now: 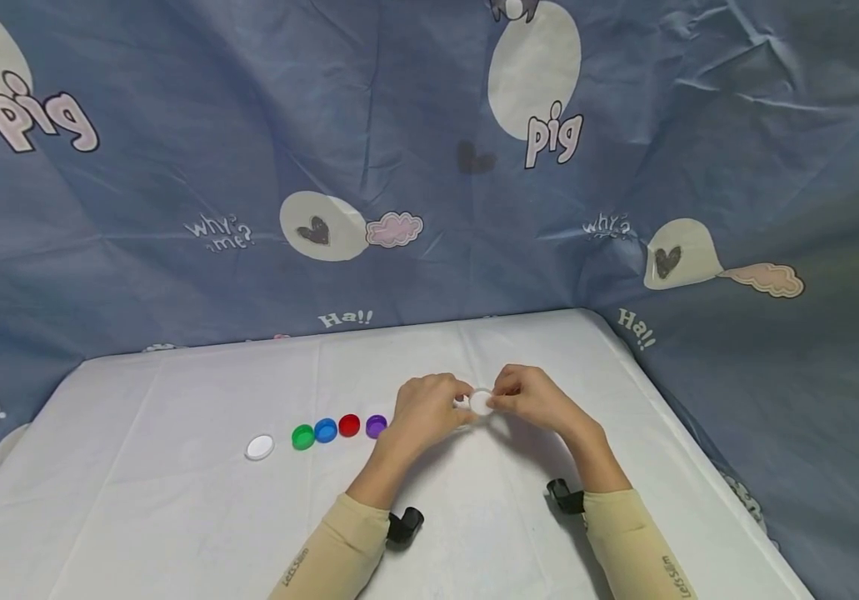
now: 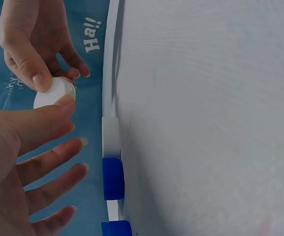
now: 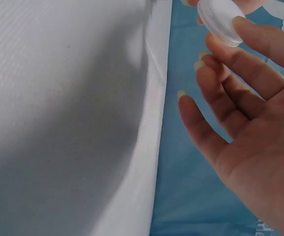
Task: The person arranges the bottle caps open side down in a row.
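Above the table's right half, both hands hold one round white screw cap [image 1: 481, 402]. My left hand [image 1: 427, 406] pinches its left side, and my right hand [image 1: 536, 398] pinches the right side. Fine ridges run round the rim of this white cap [image 3: 217, 22] in the right wrist view. The left wrist view shows the left thumb on the cap [image 2: 51, 93], with the other fingers spread below. A purple cap [image 1: 377, 427] lies on the table just left of the left hand.
Left of the purple cap, a red cap [image 1: 349, 426], a blue cap [image 1: 326, 430] and a green cap [image 1: 303, 437] form a row on the white-covered table [image 1: 174, 517]. Farther left lies a white lid [image 1: 260, 447]. A printed blue cloth [image 1: 429, 167] hangs behind.
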A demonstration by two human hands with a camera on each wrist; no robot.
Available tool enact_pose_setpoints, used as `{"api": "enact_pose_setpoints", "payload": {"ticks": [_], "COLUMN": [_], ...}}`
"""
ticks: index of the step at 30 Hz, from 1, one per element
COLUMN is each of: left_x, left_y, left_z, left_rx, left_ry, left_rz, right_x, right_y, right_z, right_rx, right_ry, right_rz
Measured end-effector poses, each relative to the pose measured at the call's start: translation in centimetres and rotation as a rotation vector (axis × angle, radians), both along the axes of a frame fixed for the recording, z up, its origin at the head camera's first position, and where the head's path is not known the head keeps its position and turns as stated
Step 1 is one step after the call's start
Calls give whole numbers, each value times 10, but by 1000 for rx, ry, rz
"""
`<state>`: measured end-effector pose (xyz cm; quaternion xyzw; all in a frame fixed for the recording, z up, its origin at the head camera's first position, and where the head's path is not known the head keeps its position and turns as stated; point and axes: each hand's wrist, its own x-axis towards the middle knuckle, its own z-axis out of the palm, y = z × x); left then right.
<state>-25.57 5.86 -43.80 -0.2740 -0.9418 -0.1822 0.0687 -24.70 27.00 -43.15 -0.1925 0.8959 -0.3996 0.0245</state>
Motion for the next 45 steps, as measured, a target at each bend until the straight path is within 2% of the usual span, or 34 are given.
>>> {"api": "enact_pose_setpoints", "payload": {"ticks": [8, 21, 31, 38, 45], "left_x": [1, 1, 1, -2, -3], "left_y": [2, 2, -2, -4, -5], "left_z": [3, 2, 2, 2, 2], "left_rx": [0, -7, 16, 21, 26], "left_ry": [126, 205, 171, 93, 38], "left_rz": [-22, -50, -66, -48, -22], "right_x": [-2, -3, -4, -1, 1], "right_y": [4, 8, 9, 9, 8], "right_z": [-2, -1, -3, 1, 3], "right_rx": [-80, -203, -189, -95, -55], "right_ry": [-68, -163, -161, -106, -74], "right_rz": [-1, -12, 1, -50, -48]}}
